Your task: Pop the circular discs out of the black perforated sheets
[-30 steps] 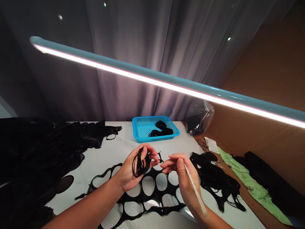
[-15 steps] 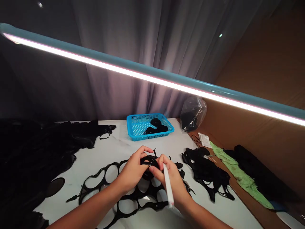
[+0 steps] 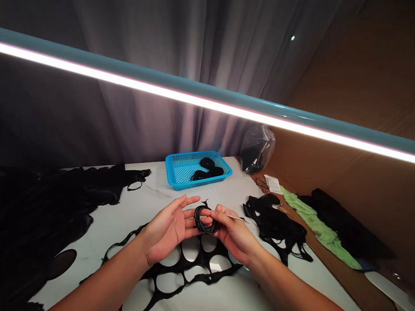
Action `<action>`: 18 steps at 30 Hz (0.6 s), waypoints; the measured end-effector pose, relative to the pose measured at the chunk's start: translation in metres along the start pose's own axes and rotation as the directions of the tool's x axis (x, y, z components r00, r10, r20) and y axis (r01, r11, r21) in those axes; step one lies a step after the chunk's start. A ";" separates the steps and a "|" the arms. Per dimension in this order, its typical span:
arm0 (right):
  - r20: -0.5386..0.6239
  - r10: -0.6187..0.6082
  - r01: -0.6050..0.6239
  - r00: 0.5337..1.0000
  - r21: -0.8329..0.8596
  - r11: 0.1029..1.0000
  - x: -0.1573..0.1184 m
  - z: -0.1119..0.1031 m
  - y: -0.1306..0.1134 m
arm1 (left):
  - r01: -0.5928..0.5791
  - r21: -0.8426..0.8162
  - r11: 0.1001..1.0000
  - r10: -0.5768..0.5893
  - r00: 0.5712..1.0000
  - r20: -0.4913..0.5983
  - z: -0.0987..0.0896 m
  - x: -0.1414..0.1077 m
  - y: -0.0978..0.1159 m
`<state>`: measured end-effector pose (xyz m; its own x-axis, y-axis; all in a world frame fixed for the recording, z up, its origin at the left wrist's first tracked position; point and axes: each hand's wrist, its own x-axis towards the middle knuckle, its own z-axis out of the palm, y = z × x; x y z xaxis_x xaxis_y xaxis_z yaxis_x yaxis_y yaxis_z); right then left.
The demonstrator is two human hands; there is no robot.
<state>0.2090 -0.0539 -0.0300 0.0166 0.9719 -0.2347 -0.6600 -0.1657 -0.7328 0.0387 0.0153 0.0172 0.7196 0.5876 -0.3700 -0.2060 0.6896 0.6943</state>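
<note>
My right hand (image 3: 231,231) pinches a bundle of black bands (image 3: 205,230), coiled into a ring. A thin, pale pen-like stick (image 3: 238,218) with a dark tip also sits in that hand, pointing right. My left hand (image 3: 170,224) is open with the palm showing, its outstretched fingers reaching to the left side of the bundle; whether they pass through it or behind it, I cannot tell. Underneath both hands, a black sheet with round cut-out holes (image 3: 181,263) lies on the white table (image 3: 227,291).
A blue plastic basket (image 3: 171,175) holding several black bundles stands at the back. Black fabric (image 3: 55,203) heaps up at left, and more black scraps (image 3: 280,220) lie at right. Beyond are a clear bag (image 3: 259,147) and green cloth (image 3: 324,229). A lit tube lamp (image 3: 201,93) crosses overhead.
My left hand has opened and drawn left from its curled grip. The bundle now shows as a ring in my right hand, and the stick has swung from pointing toward me to pointing right.
</note>
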 end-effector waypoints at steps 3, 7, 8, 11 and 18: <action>0.007 -0.006 0.006 1.000 -0.019 1.000 0.000 -0.001 0.001 | 0.002 -0.009 1.000 -0.002 1.000 0.018 -0.001 0.000 0.000; 0.005 -0.046 0.046 0.999 -0.083 0.995 -0.004 0.000 0.000 | 0.002 -0.009 1.000 -0.002 1.000 0.007 -0.003 0.001 -0.001; 0.009 -0.057 0.057 0.998 -0.106 0.993 -0.005 0.001 -0.001 | 0.002 -0.009 1.000 -0.002 1.000 0.003 -0.004 0.002 -0.002; 0.033 -0.082 0.087 0.996 -0.180 0.980 -0.008 0.006 -0.003 | -0.025 0.008 1.000 0.025 1.000 -0.004 -0.004 0.002 -0.006; 0.002 -0.168 0.159 0.986 -0.330 0.930 0.001 0.005 -0.001 | -0.257 0.261 0.931 0.297 0.947 -0.126 -0.005 0.016 0.023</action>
<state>0.2063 -0.0522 -0.0263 0.1261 0.9862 -0.1070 -0.3637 -0.0543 -0.9299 0.0420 0.0426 0.0235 0.5362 0.8142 -0.2225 -0.2030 0.3802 0.9024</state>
